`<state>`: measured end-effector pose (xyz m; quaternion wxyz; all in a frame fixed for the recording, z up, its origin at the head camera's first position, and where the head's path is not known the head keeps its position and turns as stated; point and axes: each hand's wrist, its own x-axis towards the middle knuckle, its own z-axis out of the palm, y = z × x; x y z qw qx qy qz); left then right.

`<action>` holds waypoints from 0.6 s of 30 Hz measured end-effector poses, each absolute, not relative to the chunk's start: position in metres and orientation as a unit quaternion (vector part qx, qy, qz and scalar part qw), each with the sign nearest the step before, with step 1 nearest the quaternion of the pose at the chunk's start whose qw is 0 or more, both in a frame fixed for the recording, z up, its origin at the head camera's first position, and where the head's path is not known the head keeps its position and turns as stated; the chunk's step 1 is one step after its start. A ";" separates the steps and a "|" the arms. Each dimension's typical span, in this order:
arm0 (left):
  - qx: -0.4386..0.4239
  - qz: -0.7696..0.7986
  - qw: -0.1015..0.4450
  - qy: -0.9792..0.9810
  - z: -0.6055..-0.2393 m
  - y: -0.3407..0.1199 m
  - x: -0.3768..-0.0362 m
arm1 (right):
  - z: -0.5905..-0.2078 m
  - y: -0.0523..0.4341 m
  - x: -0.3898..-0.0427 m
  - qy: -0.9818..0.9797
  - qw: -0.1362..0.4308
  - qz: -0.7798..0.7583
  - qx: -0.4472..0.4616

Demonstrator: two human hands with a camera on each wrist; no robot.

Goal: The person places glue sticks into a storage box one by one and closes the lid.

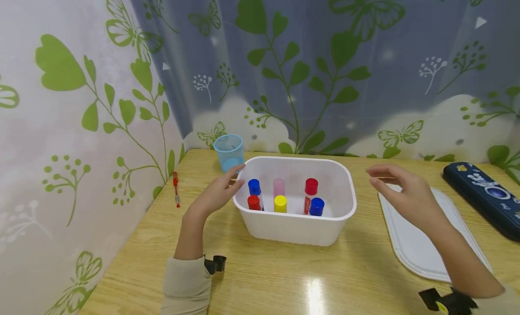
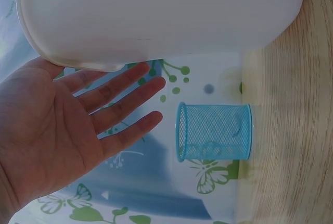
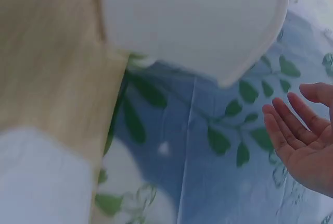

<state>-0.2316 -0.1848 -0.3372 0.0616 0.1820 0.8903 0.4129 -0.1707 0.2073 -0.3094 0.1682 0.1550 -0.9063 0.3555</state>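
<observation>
A white plastic tub (image 1: 296, 229) stands mid-table with several small bottles upright inside: blue cap (image 1: 254, 187), red cap (image 1: 253, 202), yellow cap (image 1: 280, 203), tall red cap (image 1: 311, 187), another blue cap (image 1: 316, 206), and a pale pink one (image 1: 278, 187). My left hand (image 1: 219, 192) is open beside the tub's left wall, fingers straight; in the left wrist view its palm (image 2: 57, 135) faces the tub (image 2: 156, 15) without gripping. My right hand (image 1: 400, 188) hovers open to the tub's right, apart from it; its fingers (image 3: 291, 130) hold nothing.
A blue mesh pen cup (image 1: 229, 152) stands at the back left, also seen in the left wrist view (image 2: 213, 132). A red pen (image 1: 176, 188) lies near the left edge. A white lid (image 1: 418, 243) lies under my right forearm. A dark blue pencil case (image 1: 487, 195) lies far right.
</observation>
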 end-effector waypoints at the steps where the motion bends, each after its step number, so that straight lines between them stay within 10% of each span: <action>1: 0.182 0.414 0.062 0.890 -0.337 -0.185 -0.232 | -0.313 0.218 -0.167 -0.910 0.172 0.348 0.146; 18: 0.178 0.407 0.067 0.894 -0.339 -0.184 -0.231 | -0.401 0.356 -0.136 -0.917 0.214 0.336 0.006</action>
